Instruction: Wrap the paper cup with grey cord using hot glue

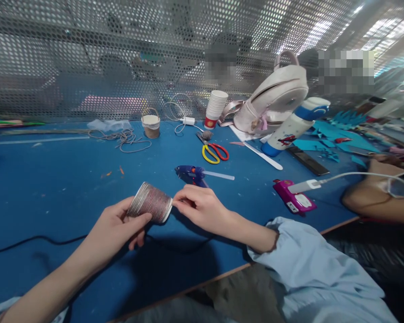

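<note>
Over a blue table [70,188], left hand [117,224] clasps a cord-wrapped cup [153,202], right hand [204,208] pinched at its base.

Upper-right glare, stretched and smeared edges

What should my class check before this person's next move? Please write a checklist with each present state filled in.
1. Wrapped cup supported: ok, the left grip holds its side.
2. Right grip in position: ok, fingertips pinched at the cup's narrow end.
3. What those fingertips pinch: cannot tell, too small.
4. Glue gun loaded: ok, a glue stick juts from its back. Whether it is hot: cannot tell.
5. Black cable clear of the arms: not ok, it runs beneath the left forearm.
</note>
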The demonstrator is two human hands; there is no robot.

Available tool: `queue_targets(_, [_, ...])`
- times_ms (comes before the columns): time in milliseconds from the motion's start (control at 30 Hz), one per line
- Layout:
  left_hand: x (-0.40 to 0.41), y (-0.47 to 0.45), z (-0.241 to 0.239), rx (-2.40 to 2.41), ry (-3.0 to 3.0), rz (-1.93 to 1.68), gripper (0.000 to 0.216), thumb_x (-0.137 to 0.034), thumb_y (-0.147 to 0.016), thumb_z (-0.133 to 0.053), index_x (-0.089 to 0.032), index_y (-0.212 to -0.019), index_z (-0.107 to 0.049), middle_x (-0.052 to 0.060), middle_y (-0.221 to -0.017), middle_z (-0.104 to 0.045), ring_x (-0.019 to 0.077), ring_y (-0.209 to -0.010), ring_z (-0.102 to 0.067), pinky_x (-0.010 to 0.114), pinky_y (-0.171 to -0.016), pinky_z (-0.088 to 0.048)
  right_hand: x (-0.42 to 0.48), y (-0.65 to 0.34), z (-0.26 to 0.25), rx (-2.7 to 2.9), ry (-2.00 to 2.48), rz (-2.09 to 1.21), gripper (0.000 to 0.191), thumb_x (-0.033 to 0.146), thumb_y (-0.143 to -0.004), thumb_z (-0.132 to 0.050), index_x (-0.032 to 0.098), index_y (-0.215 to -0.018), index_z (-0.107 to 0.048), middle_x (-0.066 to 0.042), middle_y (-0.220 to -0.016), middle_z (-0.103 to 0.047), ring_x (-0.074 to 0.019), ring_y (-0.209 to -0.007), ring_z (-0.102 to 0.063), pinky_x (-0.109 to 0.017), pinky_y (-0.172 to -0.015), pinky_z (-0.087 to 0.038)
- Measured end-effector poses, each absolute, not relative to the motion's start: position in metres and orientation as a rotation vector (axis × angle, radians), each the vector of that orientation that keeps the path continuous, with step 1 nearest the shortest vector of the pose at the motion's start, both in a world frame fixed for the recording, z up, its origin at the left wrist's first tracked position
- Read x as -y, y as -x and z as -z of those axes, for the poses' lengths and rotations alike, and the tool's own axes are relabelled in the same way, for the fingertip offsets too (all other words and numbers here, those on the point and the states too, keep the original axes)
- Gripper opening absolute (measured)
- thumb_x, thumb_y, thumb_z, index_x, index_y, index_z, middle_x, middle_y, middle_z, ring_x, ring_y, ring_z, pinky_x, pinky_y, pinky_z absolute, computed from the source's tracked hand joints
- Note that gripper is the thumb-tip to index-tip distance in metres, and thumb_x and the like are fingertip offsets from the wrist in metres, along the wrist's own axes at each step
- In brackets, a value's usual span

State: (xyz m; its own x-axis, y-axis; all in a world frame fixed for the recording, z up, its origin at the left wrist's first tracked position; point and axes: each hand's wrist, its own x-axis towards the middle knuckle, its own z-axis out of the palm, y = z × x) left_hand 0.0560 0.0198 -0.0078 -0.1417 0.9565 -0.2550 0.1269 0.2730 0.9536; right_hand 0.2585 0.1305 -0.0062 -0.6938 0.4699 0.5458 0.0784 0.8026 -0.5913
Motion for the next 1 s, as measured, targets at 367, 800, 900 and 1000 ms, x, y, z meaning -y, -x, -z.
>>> queue_targets(367, [-0.0194, -0.0584, 0.0014, -1.539, -1.087, -1.002, 0.028, -0.042, -0.081, -0.069, -0.018, -0.094, -0.062, -0.004, -0.045, -0.061, 0.0115, -0.038, -0.052, 0.021, -0.041, -0.041, -0.1306, -0.2577, 0.0073, 2.275, 0.413, -0.680, 0.012, 0.015, -0.094, -0.060, 0.015, -0.084, -0.067, -0.001, -0.071, -0.063, -0.0102, -0.062, -0.054, -0.021, -0.061, -0.045])
queue_targets(800, [-0.0178, -0.0525, 0.0057, -1.544, -1.229, -0.970, 0.026, -0.042, -0.077, -0.069, -0.019, -0.089, -0.069, -0.003, -0.045, -0.061, 0.0130, -0.039, -0.055, 0.021, -0.040, -0.045, -0.1281, -0.2587, 0.0057, 2.274, 0.419, -0.714, 0.010, 0.015, -0.092, -0.064, 0.014, -0.083, -0.068, 0.000, -0.070, -0.061, -0.0095, -0.061, -0.052, -0.020, -0.061, -0.043])
queue_targets(900, [-0.0187, -0.0536, 0.0060, -1.518, -1.261, -1.024, 0.021, -0.038, -0.077, -0.070, -0.020, -0.086, -0.068, -0.004, -0.046, -0.060, 0.0130, -0.039, -0.057, 0.020, -0.039, -0.044, -0.1275, -0.2590, 0.0048, 2.264, 0.423, -0.717, 0.011, 0.014, -0.091, -0.065, 0.014, -0.081, -0.067, 0.001, -0.069, -0.060, -0.0093, -0.061, -0.052, -0.020, -0.061, -0.043])
queue_targets(1000, [-0.0197, -0.0557, 0.0031, -1.509, -1.294, -1.051, 0.016, -0.034, -0.074, -0.070, -0.020, -0.082, -0.069, -0.004, -0.046, -0.059, 0.0126, -0.038, -0.056, 0.020, -0.039, -0.043, -0.1273, -0.2597, 0.0045, 2.276, 0.446, -0.724, 0.011, 0.015, -0.092, -0.064, 0.015, -0.081, -0.067, 0.001, -0.068, -0.060, -0.0092, -0.060, -0.051, -0.020, -0.061, -0.043])
